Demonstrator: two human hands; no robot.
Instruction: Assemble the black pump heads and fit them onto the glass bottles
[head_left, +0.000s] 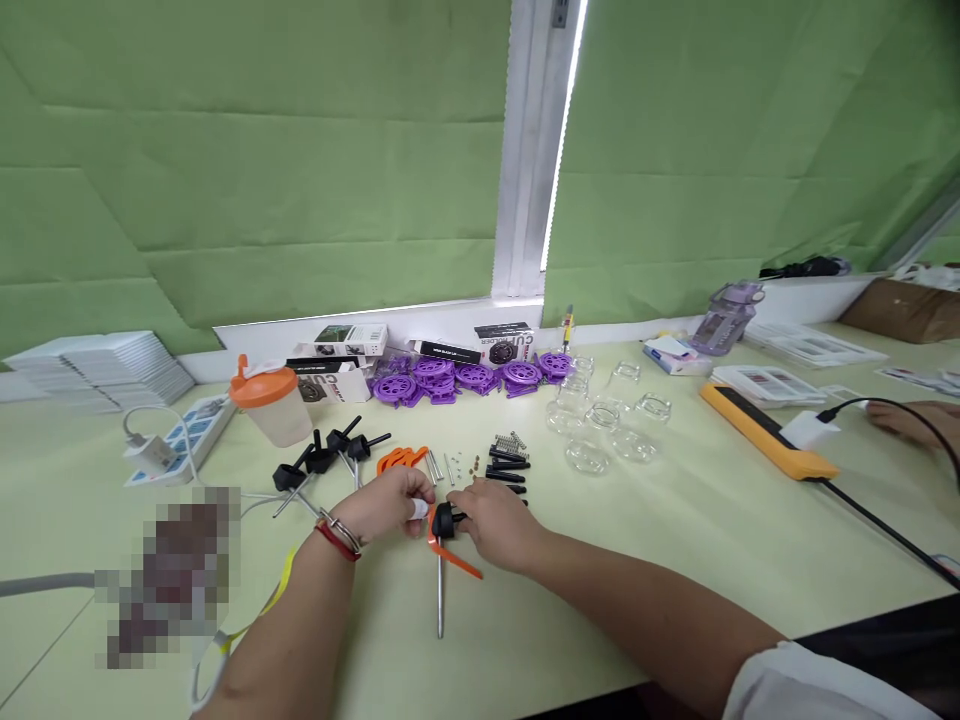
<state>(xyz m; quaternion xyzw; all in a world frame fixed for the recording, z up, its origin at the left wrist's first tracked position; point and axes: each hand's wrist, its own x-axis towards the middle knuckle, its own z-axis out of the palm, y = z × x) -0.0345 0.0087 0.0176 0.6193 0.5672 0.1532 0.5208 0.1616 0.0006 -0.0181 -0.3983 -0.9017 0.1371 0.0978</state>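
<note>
Pinched in my left hand [390, 500] is a small white piece [420, 509], its kind partly hidden by the fingers. It is close against a curved orange plastic strip [457, 562]. My right hand [496, 520] grips a black plastic head [444, 521], from which a metal rod [440, 600] points toward me. The strip's upper end lies beside the black head; whether they are joined I cannot tell. Beyond my hands are more orange strips [402, 459], metal pins [435, 467], springs [512, 444] and black sleeves [507, 476]. Several black heads with rods [319, 458] lie left.
Purple wheel-shaped parts [476, 377] line the back, near printed boxes [352, 340]. Clear plastic rings [604, 415] sit right of them. An orange-lidded cup [262, 400] and a power strip [199, 435] stand left. Right are an orange power strip [765, 435] and another person's hand [911, 425].
</note>
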